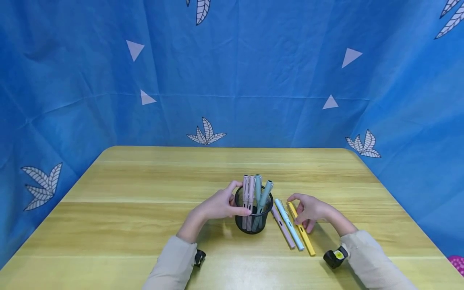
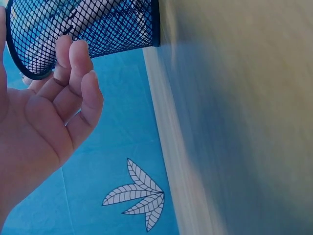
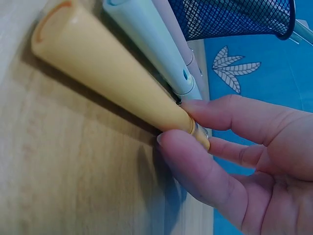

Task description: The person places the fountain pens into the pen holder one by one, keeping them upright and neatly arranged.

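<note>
1. Gripping black mesh cup (image 2: 120, 32), upright on table (image 1: 127, 229), with left hand (image 1: 221, 204).
2. Pinching yellow pen (image 1: 304, 235) with right hand (image 1: 314, 208), just beside light-blue pen (image 1: 289, 224), apparently against table.

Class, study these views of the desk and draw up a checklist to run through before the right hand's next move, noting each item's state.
1. Mesh pen holder upright on the table: ok.
2. Left hand steadying the holder: ok, thumb and fingers at its rim.
3. Right hand on the yellow pen: ok, pinched between thumb and finger.
4. Yellow pen raised upright: not ok, it slants low along the table.
5. Right fingertip clear of the light blue pen: cannot tell, they look very close.
6. Room in the holder: ok, two pink pens and two teal pens leave a gap.
</note>
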Available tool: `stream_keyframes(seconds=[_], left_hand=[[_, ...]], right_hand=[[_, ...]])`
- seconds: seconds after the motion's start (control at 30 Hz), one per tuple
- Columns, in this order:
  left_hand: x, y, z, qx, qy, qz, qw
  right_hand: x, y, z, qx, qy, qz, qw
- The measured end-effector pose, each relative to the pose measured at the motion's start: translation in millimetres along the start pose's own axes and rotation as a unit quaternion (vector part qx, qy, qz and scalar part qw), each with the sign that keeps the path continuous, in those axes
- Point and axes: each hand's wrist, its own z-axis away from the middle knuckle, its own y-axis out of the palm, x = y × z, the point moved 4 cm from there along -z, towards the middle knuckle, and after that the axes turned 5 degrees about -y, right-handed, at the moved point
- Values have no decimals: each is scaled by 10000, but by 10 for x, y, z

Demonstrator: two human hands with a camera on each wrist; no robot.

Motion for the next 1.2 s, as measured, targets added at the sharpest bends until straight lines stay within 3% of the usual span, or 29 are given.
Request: stream_keyframes(seconds=[0.37, 0.57, 0.8, 1.2], left_hand=[[3, -1, 6, -6, -3, 11, 10000], [12, 3, 5, -20, 33, -2, 10000], [5, -2, 7, -15, 45, 10, 10000], [14, 6, 6, -12, 6, 16, 10000]], right_hand=[[-11, -42, -4, -194, -22, -286, 9994], [-3, -87, 13, -151, -354, -682, 9969], [23, -156, 13, -205, -896, -766, 9928], [86, -168, 21, -346, -1219, -1212, 9845]])
